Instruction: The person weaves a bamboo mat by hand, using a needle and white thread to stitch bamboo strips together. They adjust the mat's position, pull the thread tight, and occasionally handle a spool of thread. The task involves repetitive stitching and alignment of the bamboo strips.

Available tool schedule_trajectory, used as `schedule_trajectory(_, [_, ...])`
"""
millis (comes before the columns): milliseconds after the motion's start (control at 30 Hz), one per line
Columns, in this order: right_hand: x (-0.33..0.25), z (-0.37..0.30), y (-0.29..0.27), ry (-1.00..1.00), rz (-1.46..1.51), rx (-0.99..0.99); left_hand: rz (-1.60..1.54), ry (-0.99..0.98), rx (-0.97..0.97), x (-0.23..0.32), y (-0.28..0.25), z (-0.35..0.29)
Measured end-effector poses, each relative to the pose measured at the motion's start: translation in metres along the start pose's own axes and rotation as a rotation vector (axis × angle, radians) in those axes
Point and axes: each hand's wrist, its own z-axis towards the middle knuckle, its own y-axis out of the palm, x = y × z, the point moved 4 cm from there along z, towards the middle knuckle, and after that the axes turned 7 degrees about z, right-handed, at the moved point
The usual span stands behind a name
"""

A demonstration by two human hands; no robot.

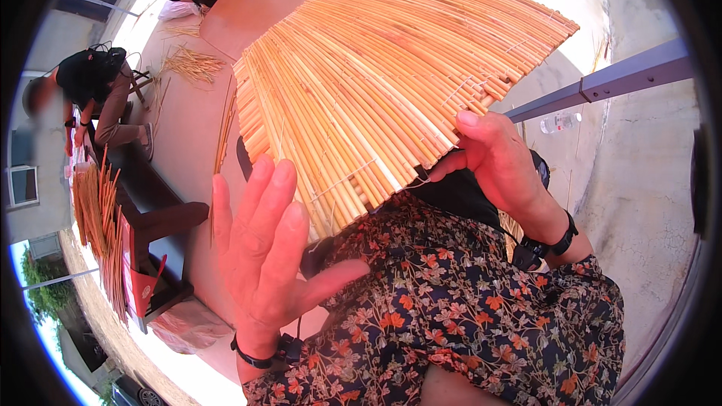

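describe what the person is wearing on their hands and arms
Both hands are bare, with no gloves or rings that show. The left hand has a thin black band at the wrist. The right hand has a black strap at the wrist, like a watch. Dark sleeves with an orange and white flower print cover both arms.

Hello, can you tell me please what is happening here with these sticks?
A person in a flowered shirt holds up a fan-shaped mat of woven reeds. The right hand grips the mat at its lower edge, thumb on top. The left hand is open and flat, fingers against the mat's lower left edge. Further left, another person sits at a long table with loose reeds on it, and a bundle of reeds stands nearby.
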Motion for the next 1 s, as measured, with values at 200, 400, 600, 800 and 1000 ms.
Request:
schedule_trajectory(200, [-0.002, 0.003, 0.008, -0.01, -0.024, -0.029, 0.307, -0.018, -0.149, 0.027, 0.024, 0.04])
schedule_trajectory(400, [-0.033, 0.016, 0.02, -0.074, -0.082, -0.118, 0.158, -0.044, -0.253, 0.013, 0.015, 0.086])
schedule_trajectory(600, [-0.057, 0.026, 0.04, -0.24, -0.065, -0.223, -0.003, -0.151, -0.204, -0.021, -0.02, 0.13])
schedule_trajectory(800, [-0.075, 0.043, 0.08, -0.302, 0.054, -0.391, -0.11, -0.224, -0.231, -0.036, -0.03, 0.159])
schedule_trajectory(1000, [-0.078, 0.067, 0.089, -0.282, 0.046, -0.341, -0.105, -0.195, -0.221, -0.05, -0.024, 0.166])
